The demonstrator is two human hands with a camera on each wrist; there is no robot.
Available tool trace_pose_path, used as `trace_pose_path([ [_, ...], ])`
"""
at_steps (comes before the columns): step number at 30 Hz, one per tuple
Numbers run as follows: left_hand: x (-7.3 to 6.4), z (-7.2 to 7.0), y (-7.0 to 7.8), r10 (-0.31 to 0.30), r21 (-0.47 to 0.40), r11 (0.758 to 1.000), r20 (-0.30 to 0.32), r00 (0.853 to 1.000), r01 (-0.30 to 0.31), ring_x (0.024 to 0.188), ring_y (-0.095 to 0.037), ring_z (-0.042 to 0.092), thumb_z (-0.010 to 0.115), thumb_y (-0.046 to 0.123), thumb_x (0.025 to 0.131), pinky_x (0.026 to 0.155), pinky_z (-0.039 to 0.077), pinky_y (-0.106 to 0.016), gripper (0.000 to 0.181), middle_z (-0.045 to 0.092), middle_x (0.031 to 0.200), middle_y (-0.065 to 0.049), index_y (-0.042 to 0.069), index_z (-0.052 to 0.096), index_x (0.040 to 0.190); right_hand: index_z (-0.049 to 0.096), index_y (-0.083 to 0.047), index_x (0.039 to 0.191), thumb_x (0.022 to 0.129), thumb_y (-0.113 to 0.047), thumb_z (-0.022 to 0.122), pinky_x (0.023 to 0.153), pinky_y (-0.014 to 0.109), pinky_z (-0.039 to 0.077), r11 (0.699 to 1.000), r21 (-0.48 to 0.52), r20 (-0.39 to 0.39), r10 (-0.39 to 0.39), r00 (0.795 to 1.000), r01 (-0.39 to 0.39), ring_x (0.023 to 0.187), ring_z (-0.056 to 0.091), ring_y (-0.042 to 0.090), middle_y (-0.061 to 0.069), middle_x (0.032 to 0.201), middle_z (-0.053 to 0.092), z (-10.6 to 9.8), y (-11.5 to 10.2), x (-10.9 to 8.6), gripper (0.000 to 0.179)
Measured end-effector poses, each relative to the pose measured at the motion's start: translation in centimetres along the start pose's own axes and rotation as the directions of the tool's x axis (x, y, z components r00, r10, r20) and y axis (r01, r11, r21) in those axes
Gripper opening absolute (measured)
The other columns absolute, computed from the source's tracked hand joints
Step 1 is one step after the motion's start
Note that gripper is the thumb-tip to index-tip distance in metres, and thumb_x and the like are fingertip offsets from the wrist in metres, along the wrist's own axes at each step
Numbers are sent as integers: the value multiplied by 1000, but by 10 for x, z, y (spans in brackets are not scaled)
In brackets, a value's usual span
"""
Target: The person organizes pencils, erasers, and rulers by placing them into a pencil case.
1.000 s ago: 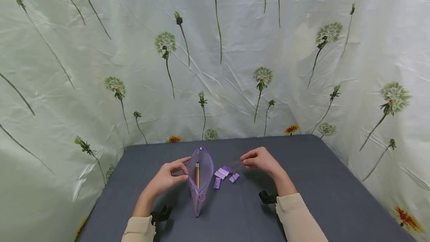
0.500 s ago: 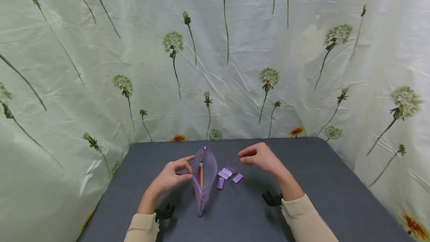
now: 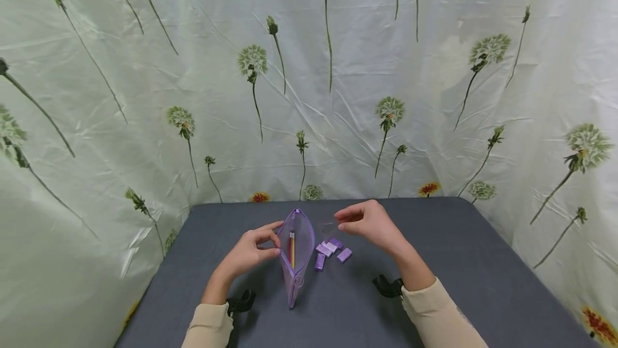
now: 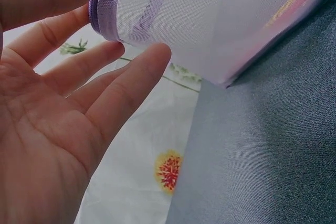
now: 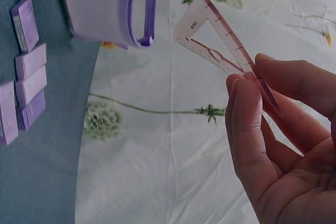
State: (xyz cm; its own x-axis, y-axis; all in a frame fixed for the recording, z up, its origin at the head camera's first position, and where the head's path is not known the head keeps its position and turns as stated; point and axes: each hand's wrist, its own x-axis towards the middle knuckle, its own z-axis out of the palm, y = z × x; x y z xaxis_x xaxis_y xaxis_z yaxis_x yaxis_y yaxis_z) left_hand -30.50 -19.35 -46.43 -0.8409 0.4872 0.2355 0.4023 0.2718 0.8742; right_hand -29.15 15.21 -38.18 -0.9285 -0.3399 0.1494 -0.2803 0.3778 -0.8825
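Note:
My left hand (image 3: 246, 251) pinches the left rim of a see-through purple mesh pencil pouch (image 3: 303, 235) between thumb and fingers; the other fingers spread beneath it in the left wrist view. The pouch stands upright with its zipped mouth held wide. Inside lean a red and a yellow pencil (image 3: 292, 249). My right hand (image 3: 370, 222) pinches a clear, pink-tinted set square (image 5: 190, 24) by one corner, the rest of it pointing up toward the pouch. In the head view the set square hovers just right of the pouch mouth, above several small purple blocks (image 3: 328, 249).
The blocks, some darker and some lilac, lie close together on the dark grey table (image 3: 434, 262), right of the pouch. Behind and beside the table hangs a pale curtain (image 3: 217, 69) printed with dandelions. A black strap (image 3: 388, 286) sits on each wrist.
My right hand has lifted a little and come left with the set square, nearer the pouch. The left hand keeps its hold on the rim; the head view has shifted slightly.

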Motion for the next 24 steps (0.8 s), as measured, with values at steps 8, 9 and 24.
trace_pose_path([
  [8,1,-2,2,-21,27,999,16,1000,20,143,-36,37,76,17,91,96,50,-49,9,41,156,-9,10,70,94,78,-13,110,86,-11,80,76,34,57,999,-34,-18,-20,1000,20,90,70,17,4,104,75,24,-2,8,24],
  [9,2,-2,2,-18,28,999,18,1000,17,143,-37,37,76,17,91,96,50,-50,9,41,156,-9,11,70,94,78,-13,109,86,-10,80,76,34,57,999,-47,-18,-20,1000,19,89,70,16,4,103,75,28,-2,10,24],
  [24,1,-1,3,7,11,1000,21,1000,-8,144,-41,34,75,12,92,99,43,-62,5,39,157,-15,12,71,94,78,-3,106,84,-6,80,68,31,56,960,-279,11,-24,1000,26,80,68,11,2,93,75,59,-2,23,22],
])
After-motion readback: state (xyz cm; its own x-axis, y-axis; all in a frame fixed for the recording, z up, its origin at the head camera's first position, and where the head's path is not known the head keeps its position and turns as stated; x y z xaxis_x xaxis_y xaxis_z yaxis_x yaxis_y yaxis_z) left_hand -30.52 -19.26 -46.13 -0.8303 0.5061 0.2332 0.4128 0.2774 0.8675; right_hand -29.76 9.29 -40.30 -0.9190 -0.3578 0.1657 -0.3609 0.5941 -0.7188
